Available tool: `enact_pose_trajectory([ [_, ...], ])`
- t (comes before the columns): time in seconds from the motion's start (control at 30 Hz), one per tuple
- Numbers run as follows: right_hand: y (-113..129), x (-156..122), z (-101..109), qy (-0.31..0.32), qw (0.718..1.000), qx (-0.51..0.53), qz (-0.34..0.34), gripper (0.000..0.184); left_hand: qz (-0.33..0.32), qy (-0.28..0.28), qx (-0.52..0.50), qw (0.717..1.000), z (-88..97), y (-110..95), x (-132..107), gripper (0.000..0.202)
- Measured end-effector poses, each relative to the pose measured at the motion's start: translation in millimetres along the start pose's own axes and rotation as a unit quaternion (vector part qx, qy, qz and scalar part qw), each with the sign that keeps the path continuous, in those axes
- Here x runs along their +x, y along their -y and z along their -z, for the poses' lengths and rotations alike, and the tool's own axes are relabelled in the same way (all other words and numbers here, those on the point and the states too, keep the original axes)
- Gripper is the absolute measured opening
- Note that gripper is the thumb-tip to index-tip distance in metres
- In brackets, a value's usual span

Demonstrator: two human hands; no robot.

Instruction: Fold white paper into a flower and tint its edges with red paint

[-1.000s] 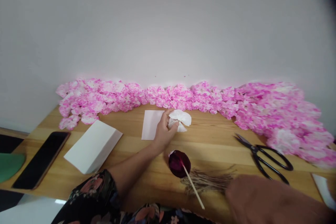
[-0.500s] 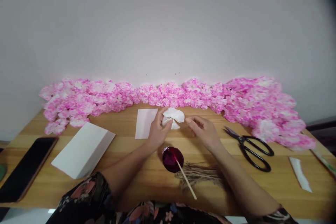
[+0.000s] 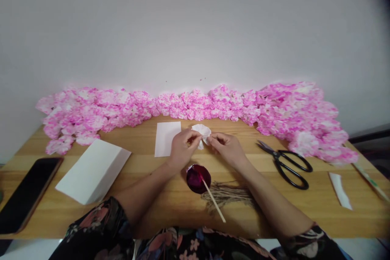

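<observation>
In the head view, the only one, see both hands close together over the wooden table (image 3: 323, 217): left hand (image 3: 184, 148) pinching the left side of a white paper flower (image 3: 200, 130) between thumb and finger, right hand (image 3: 228, 148) with thumb and finger also closed on the right edge. Held between the two hands, just right of a flat white card (image 3: 167, 139), nearer than the row of pink flowers (image 3: 195, 105) and beyond the dark red dish (image 3: 197, 178) with its stick (image 3: 215, 203). Resting on the wood or lifted a little: cannot tell. Judging by the thin ruffled rim, probably very light, soft and dry, not slippery, but easy to tear or crush. Best to take firm hold only at the gathered middle, and to touch the outer edges gently, with fingertips, without strong pulling.
</observation>
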State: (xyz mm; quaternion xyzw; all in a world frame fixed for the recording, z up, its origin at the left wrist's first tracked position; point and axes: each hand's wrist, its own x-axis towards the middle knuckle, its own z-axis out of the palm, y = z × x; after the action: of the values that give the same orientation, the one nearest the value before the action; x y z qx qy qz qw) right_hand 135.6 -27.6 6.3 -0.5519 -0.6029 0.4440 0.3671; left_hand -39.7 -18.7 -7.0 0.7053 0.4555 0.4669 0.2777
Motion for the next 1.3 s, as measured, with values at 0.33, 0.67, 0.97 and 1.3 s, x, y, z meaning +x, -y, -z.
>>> enact_pose_trajectory([
  [0.33,-1,-5,-2,0.037,0.997,-0.027,0.060,0.025,-0.009,0.040,0.028,0.999,-5.0,3,-2,0.005],
  [0.67,2,-8,-3,0.013,0.992,-0.094,0.087,0.025,0.005,0.039,0.059,0.997,-5.2,3,-2,0.006],
  [0.97,2,-8,-5,-0.028,0.988,-0.117,0.097,0.018,0.036,0.050,-0.007,0.998,-6.4,4,-3,0.008],
  [1.3,5,-12,-5,-0.035,0.969,-0.196,0.145,0.019,0.047,0.060,-0.008,0.997,-5.8,-2,-4,0.006],
])
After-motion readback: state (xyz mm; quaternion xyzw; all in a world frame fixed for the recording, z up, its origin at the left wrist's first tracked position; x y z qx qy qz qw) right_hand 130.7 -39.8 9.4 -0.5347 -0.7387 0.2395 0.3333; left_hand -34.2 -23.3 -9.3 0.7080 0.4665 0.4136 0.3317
